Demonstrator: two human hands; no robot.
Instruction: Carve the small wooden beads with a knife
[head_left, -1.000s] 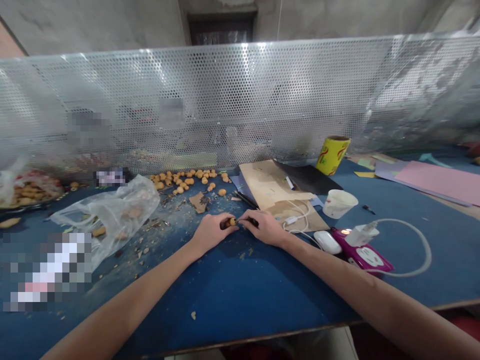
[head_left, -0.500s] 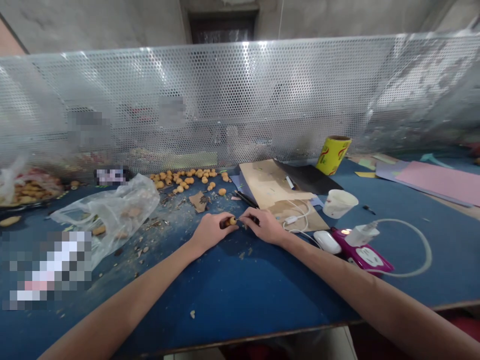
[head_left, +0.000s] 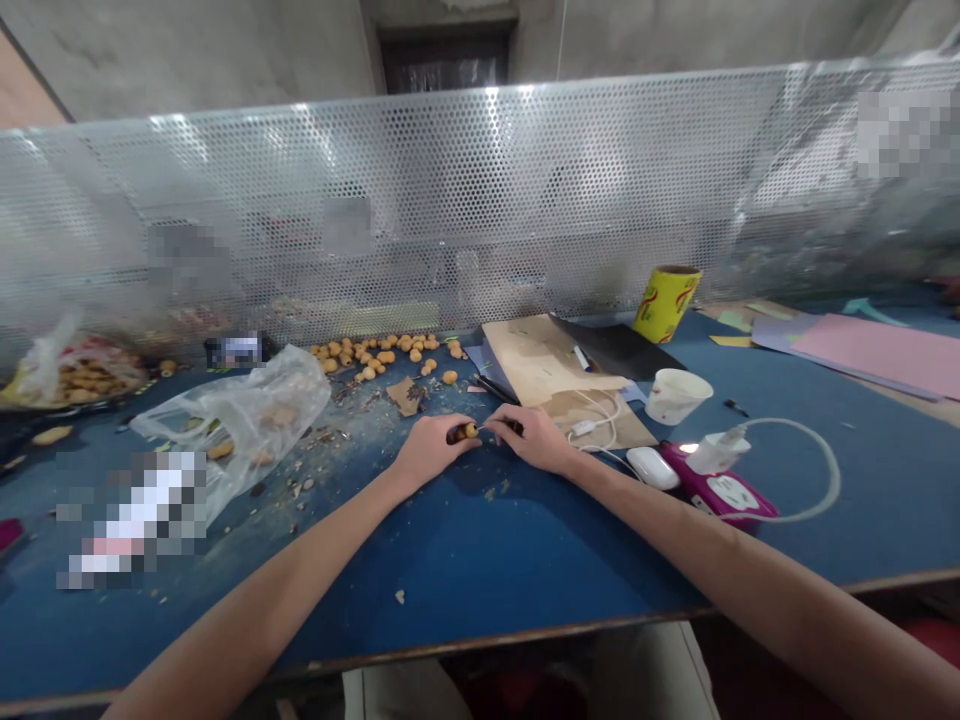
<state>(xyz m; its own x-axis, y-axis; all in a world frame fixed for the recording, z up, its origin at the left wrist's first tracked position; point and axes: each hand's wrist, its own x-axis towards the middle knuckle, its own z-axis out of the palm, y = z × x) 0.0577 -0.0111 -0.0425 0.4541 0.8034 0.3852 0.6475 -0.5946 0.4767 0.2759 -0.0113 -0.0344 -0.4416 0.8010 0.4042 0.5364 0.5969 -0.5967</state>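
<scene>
1. My left hand (head_left: pixel 433 450) is pinched narrowly around a dark stub (head_left: pixel 454 436) with a small orange piece (head_left: pixel 469 431) at its end. The fingers wrap closely enough that I read it as held, not resting.
2. My right hand (head_left: pixel 535 442) is closed just as narrowly on a slim pointed tool (head_left: pixel 510 426) with a dark handle. Its thin tip points toward 9 o'clock.
3. The orange piece sits between my hands, nearer the left. The stub's long axis runs roughly 3 to 9 o'clock, slightly tilted and almost in line with the tool. From here, I cannot tell whether the tip touches the piece.
4. Under my hands, the blue tabletop (head_left: pixel 480 560) is strewn with crumbly debris (head_left: pixel 341 425). At 11 o'clock lies a loose pile of orange-tan nuggets (head_left: pixel 382 350); at 9 o'clock, a clear plastic bag (head_left: pixel 255 415).
5. At 1 o'clock is a cardboard sheet (head_left: pixel 544 355), with a yellow roll (head_left: pixel 666 303) beyond it. At 3 o'clock stand a white cup (head_left: pixel 675 396), a white earbud case (head_left: pixel 651 467) and a magenta power strip (head_left: pixel 716 490).
6. I can read no brand or writing: the yellow roll shows only red markings, and several patches are blurred.
</scene>
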